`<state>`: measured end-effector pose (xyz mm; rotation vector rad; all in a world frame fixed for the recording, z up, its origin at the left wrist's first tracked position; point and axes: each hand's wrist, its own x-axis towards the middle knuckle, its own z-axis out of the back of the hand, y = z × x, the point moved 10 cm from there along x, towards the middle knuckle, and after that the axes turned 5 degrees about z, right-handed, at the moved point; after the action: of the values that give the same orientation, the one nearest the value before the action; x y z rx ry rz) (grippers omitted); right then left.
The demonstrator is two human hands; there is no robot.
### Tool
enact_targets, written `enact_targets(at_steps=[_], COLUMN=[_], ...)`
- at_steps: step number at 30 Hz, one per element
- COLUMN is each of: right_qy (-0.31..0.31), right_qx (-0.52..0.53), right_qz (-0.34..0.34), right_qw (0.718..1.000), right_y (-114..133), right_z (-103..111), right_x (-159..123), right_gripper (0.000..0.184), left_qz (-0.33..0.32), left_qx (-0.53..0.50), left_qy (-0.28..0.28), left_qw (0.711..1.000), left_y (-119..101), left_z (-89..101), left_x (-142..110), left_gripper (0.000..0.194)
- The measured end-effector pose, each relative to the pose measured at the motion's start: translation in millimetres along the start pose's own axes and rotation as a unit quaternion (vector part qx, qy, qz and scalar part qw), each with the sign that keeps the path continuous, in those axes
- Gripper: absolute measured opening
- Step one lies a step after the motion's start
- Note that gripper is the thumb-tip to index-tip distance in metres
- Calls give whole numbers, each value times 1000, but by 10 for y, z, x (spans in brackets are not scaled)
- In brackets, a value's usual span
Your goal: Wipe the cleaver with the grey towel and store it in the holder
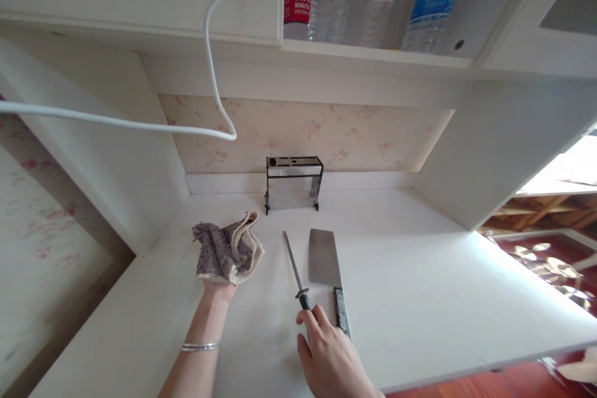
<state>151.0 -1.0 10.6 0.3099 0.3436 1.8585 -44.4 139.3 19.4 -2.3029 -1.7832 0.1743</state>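
Rod x1 in R hand; 1 cloth covers L hand, grip unclear; 1 cleaver.

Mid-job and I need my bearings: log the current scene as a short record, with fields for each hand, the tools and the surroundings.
Left hand: mostly hidden under a bunched cloth
Right hand: fingers at the black handle of the sharpening rod; grip firmness unclear
Cleaver: right of the rod, blade away from the person
Slim rack: on the white counter, near the back wall
Overhead: plastic bottles in the cabinet; white cable hanging
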Motion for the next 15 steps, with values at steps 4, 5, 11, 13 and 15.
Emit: enact_targets(at_steps=[4, 5, 11, 13, 15], right_qy=[10, 11, 19, 19, 17], right_qx=[-7, -9, -32, -34, -36], right_qz=[0, 1, 5, 6, 7], right_qw=[1000, 1000, 999, 999, 999], right_y=[25, 34, 67, 71, 75], right_z=[1, 5, 12, 16, 21], right_x=[3, 3, 17, 25, 30], right_gripper=[26, 27, 26, 25, 23], left_qz=[7, 8, -1, 4, 12], left_qx=[-21, -19, 10, 6, 6], left_qy=[29, 26, -33, -27, -5], left_qw=[999, 999, 999, 1000, 1000], left_y=[8, 10, 20, 39, 60], left_z=[-46, -49, -46, -102, -176], left_x=[5, 5, -22, -33, -39], left_gripper=[46, 46, 45, 42, 43])
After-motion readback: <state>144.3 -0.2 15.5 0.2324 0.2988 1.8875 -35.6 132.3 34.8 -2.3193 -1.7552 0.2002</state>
